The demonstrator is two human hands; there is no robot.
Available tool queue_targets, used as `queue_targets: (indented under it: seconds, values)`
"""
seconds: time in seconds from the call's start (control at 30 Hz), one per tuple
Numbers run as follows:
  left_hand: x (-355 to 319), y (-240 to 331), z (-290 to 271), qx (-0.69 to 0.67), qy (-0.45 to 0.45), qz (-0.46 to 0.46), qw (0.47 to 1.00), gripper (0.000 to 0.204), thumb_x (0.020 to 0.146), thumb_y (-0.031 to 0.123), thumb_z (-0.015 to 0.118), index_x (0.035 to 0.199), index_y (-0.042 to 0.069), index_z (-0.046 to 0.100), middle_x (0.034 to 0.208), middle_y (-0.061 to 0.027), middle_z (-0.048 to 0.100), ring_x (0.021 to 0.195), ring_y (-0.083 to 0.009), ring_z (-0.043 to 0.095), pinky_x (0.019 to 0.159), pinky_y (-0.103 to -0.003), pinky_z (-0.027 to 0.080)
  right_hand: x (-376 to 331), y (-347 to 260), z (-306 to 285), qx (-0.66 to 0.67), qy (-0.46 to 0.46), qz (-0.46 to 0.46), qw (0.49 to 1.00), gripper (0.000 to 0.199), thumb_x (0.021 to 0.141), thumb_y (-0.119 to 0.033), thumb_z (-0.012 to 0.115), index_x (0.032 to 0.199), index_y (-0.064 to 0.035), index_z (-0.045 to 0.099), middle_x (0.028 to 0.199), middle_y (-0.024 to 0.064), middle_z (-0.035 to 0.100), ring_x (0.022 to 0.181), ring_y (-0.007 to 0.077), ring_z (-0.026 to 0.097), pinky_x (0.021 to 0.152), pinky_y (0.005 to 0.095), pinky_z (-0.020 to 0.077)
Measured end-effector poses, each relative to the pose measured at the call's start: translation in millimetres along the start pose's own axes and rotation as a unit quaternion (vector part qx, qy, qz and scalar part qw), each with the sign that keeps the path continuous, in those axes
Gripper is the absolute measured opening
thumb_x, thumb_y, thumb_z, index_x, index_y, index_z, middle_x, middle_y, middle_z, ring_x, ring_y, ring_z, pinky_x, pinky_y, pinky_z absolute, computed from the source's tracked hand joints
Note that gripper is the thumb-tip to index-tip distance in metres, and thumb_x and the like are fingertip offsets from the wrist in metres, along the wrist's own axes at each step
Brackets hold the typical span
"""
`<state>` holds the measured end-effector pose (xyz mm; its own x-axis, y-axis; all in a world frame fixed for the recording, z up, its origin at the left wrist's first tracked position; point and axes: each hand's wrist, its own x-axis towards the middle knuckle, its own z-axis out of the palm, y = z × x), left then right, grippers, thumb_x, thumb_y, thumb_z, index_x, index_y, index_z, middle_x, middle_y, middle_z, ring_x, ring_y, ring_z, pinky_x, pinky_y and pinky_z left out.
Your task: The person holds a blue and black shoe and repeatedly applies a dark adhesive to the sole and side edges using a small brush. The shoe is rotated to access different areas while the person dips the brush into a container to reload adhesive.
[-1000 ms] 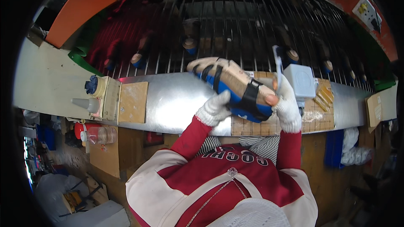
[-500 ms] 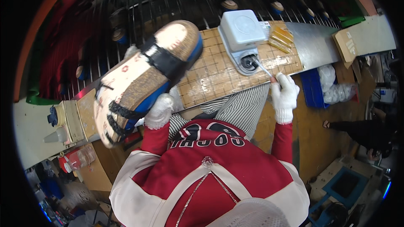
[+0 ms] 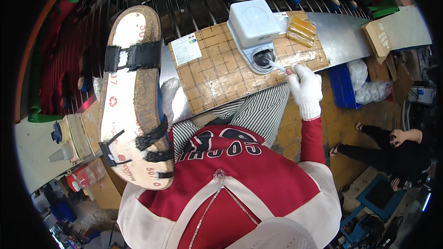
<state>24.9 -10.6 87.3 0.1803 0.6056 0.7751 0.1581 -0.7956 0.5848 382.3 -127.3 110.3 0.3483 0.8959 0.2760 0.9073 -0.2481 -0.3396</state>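
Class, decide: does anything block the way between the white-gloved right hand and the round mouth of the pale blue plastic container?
Nothing visible does; only the thin pale stick held by the right hand spans the gap to the mouth of the container.

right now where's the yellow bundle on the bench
In the head view, the yellow bundle lies upper right of centre on the cardboard sheet, just right of the pale blue dispenser, beyond the right hand.
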Motion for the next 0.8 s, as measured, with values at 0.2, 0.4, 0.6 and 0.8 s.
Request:
queue_targets:
  seconds: [0.2,0.4,0.6,0.8]
  values:
    - [21.3,-18.6,20.8,0.091,0.029,0.102,0.99,0.066,0.075,0.016,0.082,0.134,0.013,0.052,0.138,-0.0189,0.052,0.115,-0.0379,0.056,0.09,-0.05,0.046,-9.8,12.7,10.7,0.398,-0.157,0.243,0.871,0.024,0.098,-0.027,0.061,0.094,-0.0034,0.064,0.07,0.001,0.053,0.066,0.0049,0.045,0.059,0.0261,0.0361]
    - [35.2,-28.1,47.1,0.151,0.042,0.198,0.968,0.065,0.074,0.016,0.081,0.131,0.017,0.052,0.138,-0.0202,0.049,0.111,-0.0412,0.057,0.084,-0.053,0.046,7.3,-34.1,-5.3,0.123,0.089,-0.054,0.987,0.013,0.083,-0.008,0.077,0.09,-0.0007,0.068,0.078,0.0074,0.067,0.072,0.0167,0.059,0.066,0.0319,0.0467]
    - [42.0,-23.5,47.4,0.146,0.078,0.246,0.955,0.06,0.085,0.022,0.075,0.139,0.027,0.05,0.138,-0.0187,0.05,0.122,-0.042,0.055,0.099,-0.061,0.043,10.9,-108.7,-33.6,0.206,0.21,-0.169,0.941,0.024,0.067,0.0,0.084,0.088,-0.008,0.077,0.088,0.0072,0.071,0.087,0.021,0.063,0.08,0.0341,0.0467]
    - [24.5,-12.4,38.2,0.1,0.081,0.145,0.981,0.05,0.088,0.036,0.072,0.136,0.029,0.056,0.134,-0.0178,0.054,0.124,-0.0416,0.055,0.108,-0.061,0.037,6.9,-138.8,-8.3,0.37,0.064,-0.081,0.923,0.017,0.082,-0.011,0.08,0.096,-0.0021,0.077,0.091,0.0084,0.067,0.085,0.022,0.062,0.077,0.0319,0.0471]
